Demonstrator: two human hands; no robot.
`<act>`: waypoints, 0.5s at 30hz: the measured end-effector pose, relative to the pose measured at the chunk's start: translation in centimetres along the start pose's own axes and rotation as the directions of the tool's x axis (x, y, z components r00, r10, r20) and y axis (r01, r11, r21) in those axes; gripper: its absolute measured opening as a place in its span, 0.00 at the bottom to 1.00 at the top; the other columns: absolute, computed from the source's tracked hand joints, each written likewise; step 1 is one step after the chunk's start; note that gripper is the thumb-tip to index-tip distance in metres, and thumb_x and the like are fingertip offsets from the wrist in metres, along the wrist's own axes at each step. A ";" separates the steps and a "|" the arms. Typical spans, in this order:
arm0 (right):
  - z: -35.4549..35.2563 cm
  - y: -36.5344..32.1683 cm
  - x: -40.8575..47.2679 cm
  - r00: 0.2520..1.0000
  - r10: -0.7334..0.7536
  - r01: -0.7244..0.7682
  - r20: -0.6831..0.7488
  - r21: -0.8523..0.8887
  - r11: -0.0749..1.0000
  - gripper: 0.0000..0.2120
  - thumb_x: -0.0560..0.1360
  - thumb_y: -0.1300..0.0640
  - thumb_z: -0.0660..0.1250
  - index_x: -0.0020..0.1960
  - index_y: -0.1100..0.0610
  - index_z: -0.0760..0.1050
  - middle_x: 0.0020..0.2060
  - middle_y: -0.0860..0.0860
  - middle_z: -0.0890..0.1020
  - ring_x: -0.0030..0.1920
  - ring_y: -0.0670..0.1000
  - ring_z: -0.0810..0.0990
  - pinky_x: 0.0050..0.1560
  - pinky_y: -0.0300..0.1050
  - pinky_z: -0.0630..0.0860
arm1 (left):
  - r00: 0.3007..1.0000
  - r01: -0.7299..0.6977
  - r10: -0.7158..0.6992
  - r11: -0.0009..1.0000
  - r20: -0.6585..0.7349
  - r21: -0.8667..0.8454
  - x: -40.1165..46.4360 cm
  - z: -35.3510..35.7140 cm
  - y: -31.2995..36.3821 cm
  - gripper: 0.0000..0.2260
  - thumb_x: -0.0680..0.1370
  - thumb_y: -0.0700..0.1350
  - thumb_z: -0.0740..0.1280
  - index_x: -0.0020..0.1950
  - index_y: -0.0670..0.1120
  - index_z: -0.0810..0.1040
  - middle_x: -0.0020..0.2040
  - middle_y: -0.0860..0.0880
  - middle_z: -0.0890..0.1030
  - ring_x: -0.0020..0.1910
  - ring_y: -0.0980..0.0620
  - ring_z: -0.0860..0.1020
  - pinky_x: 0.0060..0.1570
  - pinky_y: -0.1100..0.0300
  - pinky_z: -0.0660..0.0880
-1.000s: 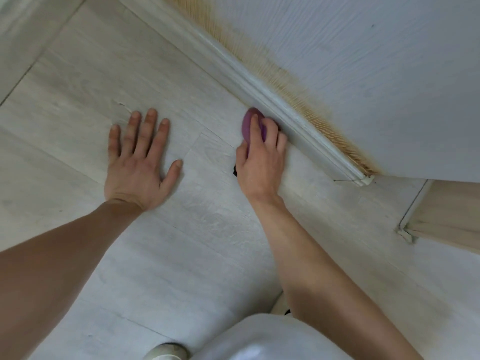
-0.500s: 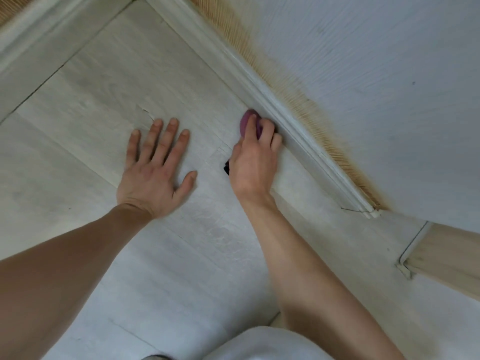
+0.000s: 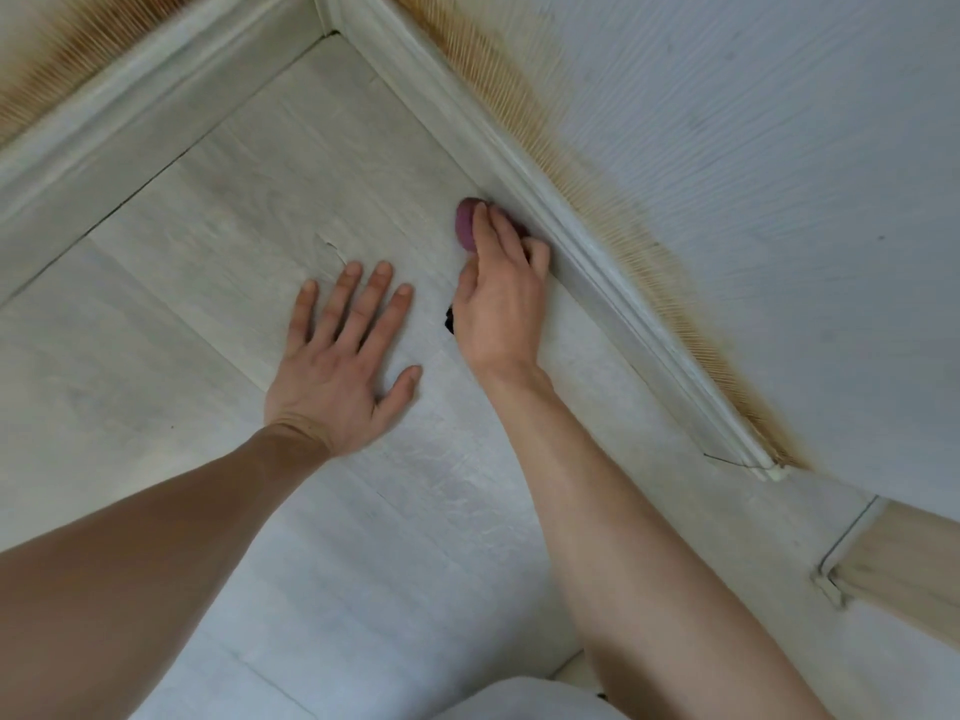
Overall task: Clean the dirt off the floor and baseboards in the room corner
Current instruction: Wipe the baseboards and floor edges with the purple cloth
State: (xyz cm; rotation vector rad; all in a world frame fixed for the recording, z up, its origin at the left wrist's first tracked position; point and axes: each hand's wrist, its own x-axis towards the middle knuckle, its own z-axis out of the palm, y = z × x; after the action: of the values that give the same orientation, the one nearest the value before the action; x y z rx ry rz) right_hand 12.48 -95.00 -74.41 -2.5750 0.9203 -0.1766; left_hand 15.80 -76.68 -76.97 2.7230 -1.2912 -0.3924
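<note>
My right hand grips a purple sponge and holds it against the foot of the white baseboard on the right wall. A small black part pokes out under the palm. My left hand lies flat on the pale wood-look floor, fingers spread, just left of the right hand. Brown-orange dirt stains run along the wall above the right baseboard. A second baseboard on the left wall meets it in the room corner.
Brown staining also marks the left wall above its baseboard. The right baseboard ends at a door frame, with a beige threshold strip beyond. My white-clad knee shows at the bottom edge.
Both hands have slid along the floor toward the corner; the sponge has moved further up along the right baseboard. The camera has tilted, and the corner and left baseboard now show.
</note>
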 end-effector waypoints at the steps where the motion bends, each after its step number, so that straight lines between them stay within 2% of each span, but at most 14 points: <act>1: -0.3 -0.4 1.0 0.998 -0.049 0.048 0.029 0.046 0.998 0.22 0.82 0.62 0.63 0.75 0.59 0.72 0.71 0.51 0.77 0.61 0.54 0.72 0.67 0.45 0.71 | 1.000 0.000 0.000 1.000 0.005 0.001 0.1 -0.1 0.1 0.36 0.82 0.64 0.51 0.85 0.49 0.48 0.85 0.47 0.46 0.84 0.45 0.43 0.80 0.39 0.43; 3: -2.0 0.3 0.8 0.997 -0.070 0.066 0.032 0.116 0.991 0.20 0.82 0.62 0.62 0.73 0.59 0.74 0.68 0.50 0.79 0.61 0.53 0.73 0.67 0.44 0.71 | 1.000 -0.005 0.005 1.000 0.007 0.000 0.1 -0.1 0.1 0.36 0.82 0.63 0.52 0.85 0.49 0.48 0.85 0.47 0.46 0.84 0.45 0.43 0.80 0.38 0.43; 5: -4.1 2.3 -1.7 0.998 -0.052 0.055 -0.040 0.081 0.995 0.19 0.83 0.62 0.61 0.73 0.59 0.75 0.67 0.50 0.80 0.62 0.52 0.73 0.69 0.43 0.70 | 1.000 -0.006 0.006 1.000 -0.002 0.001 0.0 -0.1 -0.1 0.35 0.82 0.63 0.51 0.85 0.48 0.49 0.85 0.47 0.47 0.84 0.44 0.44 0.80 0.38 0.43; 8: -4.9 5.0 -5.6 0.996 0.086 -0.086 -0.010 -0.021 0.996 0.20 0.84 0.60 0.61 0.75 0.59 0.72 0.69 0.51 0.78 0.64 0.53 0.73 0.70 0.45 0.71 | 1.000 -0.010 0.010 1.000 0.007 0.006 0.1 -0.1 -0.1 0.35 0.82 0.63 0.51 0.85 0.49 0.48 0.85 0.47 0.46 0.84 0.44 0.43 0.80 0.38 0.43; 10: -3.9 4.4 -5.3 0.990 0.139 -0.138 0.007 -0.068 0.988 0.20 0.84 0.59 0.60 0.75 0.60 0.71 0.69 0.53 0.76 0.65 0.54 0.73 0.69 0.48 0.72 | 1.000 -0.013 0.013 1.000 0.002 0.005 0.1 -0.1 -0.1 0.35 0.82 0.63 0.52 0.85 0.48 0.49 0.85 0.47 0.47 0.84 0.44 0.44 0.80 0.38 0.44; 12: -2.4 2.3 -3.2 0.993 0.118 -0.117 0.006 -0.079 0.990 0.21 0.83 0.59 0.61 0.75 0.61 0.71 0.68 0.55 0.76 0.65 0.55 0.73 0.69 0.47 0.71 | 1.000 -0.016 0.016 1.000 -0.011 0.012 0.1 0.0 -0.2 0.35 0.82 0.63 0.52 0.85 0.48 0.50 0.85 0.46 0.48 0.84 0.43 0.45 0.80 0.37 0.45; 15: -0.5 -2.5 1.9 0.999 -0.043 0.043 0.003 -0.116 0.992 0.21 0.80 0.64 0.65 0.72 0.63 0.73 0.63 0.58 0.79 0.61 0.57 0.75 0.66 0.48 0.72 | 0.999 -0.024 0.024 1.000 -0.022 0.011 0.1 -0.1 -0.2 0.35 0.82 0.63 0.53 0.85 0.47 0.52 0.85 0.46 0.49 0.84 0.43 0.47 0.79 0.36 0.46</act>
State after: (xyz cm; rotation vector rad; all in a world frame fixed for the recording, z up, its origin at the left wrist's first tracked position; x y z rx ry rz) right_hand 15.30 -94.65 -72.98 -2.7031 0.9004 -0.1384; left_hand 16.04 -76.64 -76.97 2.7103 -1.3229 -0.3537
